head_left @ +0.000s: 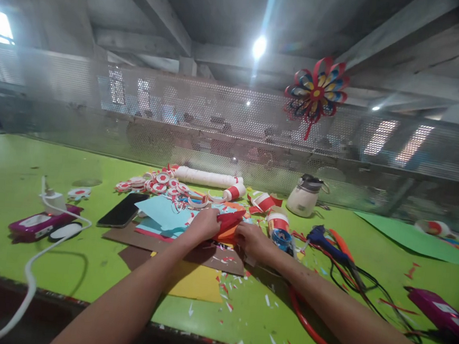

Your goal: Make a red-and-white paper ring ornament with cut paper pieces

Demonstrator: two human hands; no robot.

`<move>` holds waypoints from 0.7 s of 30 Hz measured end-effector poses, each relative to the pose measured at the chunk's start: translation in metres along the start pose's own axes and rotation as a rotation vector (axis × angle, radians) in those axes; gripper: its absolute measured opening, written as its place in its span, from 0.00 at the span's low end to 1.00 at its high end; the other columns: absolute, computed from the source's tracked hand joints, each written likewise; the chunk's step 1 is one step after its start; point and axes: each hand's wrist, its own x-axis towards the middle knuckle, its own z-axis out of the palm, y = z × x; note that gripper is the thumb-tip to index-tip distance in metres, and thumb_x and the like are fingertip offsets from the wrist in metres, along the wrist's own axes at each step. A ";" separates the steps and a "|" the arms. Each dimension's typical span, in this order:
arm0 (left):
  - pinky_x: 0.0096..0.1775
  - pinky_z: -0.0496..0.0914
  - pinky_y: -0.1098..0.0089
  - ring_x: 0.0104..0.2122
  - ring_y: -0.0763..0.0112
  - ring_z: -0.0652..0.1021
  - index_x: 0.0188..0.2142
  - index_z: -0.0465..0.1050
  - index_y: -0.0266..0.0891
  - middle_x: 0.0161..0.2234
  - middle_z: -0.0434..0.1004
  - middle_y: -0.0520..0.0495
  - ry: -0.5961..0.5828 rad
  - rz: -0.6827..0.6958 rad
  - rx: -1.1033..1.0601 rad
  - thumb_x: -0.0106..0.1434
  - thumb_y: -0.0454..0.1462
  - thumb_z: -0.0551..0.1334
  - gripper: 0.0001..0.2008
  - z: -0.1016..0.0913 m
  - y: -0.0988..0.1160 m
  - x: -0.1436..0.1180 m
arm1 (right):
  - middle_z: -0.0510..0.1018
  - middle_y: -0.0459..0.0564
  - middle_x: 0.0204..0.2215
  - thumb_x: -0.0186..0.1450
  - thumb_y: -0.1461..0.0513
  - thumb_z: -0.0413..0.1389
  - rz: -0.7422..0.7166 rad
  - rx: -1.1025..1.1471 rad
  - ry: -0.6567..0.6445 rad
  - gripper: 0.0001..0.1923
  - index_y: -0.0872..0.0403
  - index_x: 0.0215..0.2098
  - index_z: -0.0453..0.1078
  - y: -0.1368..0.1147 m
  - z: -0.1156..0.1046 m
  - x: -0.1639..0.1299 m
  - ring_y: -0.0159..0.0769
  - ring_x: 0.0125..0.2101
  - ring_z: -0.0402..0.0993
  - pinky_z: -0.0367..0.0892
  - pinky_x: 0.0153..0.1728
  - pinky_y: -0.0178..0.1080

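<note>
A piece of red paper [230, 221], which looks folded, is held between my two hands over the middle of the table. My left hand [204, 224] is closed on its left end. At its right end, the fingers of my right hand [253, 241] are curled in and pinch the edge; the fingertips are partly hidden. Orange paper [227, 233] shows just below the red piece. Under my hands lie light blue sheets [162, 214], a brown board [160, 247] and a yellow sheet [193, 280]. Small red and white scraps are scattered around them.
Left are a black phone [125, 210] and a purple device [38, 226] with a white cable. Behind lie red-and-white paper rings [161, 182] and a white roll [209, 178]. Right are a paper cup [278, 219], blue tape [282, 240], a glue gun [327, 246] and a jug [304, 196].
</note>
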 end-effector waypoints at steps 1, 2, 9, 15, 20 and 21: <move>0.33 0.66 0.67 0.35 0.59 0.76 0.36 0.71 0.35 0.36 0.76 0.38 -0.001 -0.005 0.004 0.59 0.35 0.52 0.11 0.001 0.001 0.000 | 0.73 0.47 0.24 0.54 0.73 0.51 0.010 0.000 0.004 0.08 0.58 0.22 0.68 0.000 0.001 0.000 0.29 0.24 0.63 0.54 0.25 0.30; 0.33 0.66 0.67 0.36 0.59 0.76 0.36 0.71 0.35 0.36 0.76 0.38 -0.004 -0.009 0.008 0.60 0.36 0.52 0.11 0.002 0.001 0.000 | 0.72 0.47 0.23 0.53 0.74 0.52 0.020 0.000 0.007 0.08 0.57 0.22 0.67 0.000 0.001 0.001 0.29 0.23 0.63 0.53 0.24 0.30; 0.32 0.66 0.69 0.36 0.60 0.77 0.38 0.70 0.37 0.36 0.77 0.39 -0.062 0.013 0.025 0.60 0.37 0.53 0.11 0.006 0.004 -0.002 | 0.74 0.48 0.24 0.53 0.73 0.52 0.070 0.011 0.045 0.09 0.57 0.26 0.70 -0.003 0.004 0.000 0.32 0.25 0.66 0.54 0.25 0.31; 0.30 0.66 0.70 0.35 0.60 0.77 0.37 0.71 0.41 0.35 0.77 0.43 -0.140 0.094 0.052 0.55 0.40 0.58 0.10 0.000 0.006 -0.007 | 0.77 0.50 0.27 0.55 0.73 0.52 0.097 0.048 0.063 0.09 0.57 0.29 0.72 -0.004 0.006 0.002 0.35 0.29 0.70 0.60 0.29 0.33; 0.32 0.66 0.69 0.35 0.59 0.76 0.34 0.72 0.40 0.35 0.77 0.42 -0.163 0.159 0.091 0.54 0.39 0.58 0.09 -0.004 0.009 -0.011 | 0.78 0.51 0.29 0.56 0.74 0.51 0.119 0.080 0.072 0.11 0.58 0.31 0.73 -0.008 0.004 0.001 0.35 0.30 0.71 0.63 0.31 0.33; 0.32 0.66 0.69 0.35 0.60 0.76 0.34 0.72 0.40 0.35 0.77 0.42 -0.168 0.175 0.094 0.54 0.40 0.58 0.09 -0.005 0.009 -0.011 | 0.78 0.51 0.29 0.56 0.74 0.51 0.124 0.082 0.075 0.11 0.58 0.31 0.73 -0.009 0.003 0.001 0.35 0.31 0.71 0.63 0.31 0.33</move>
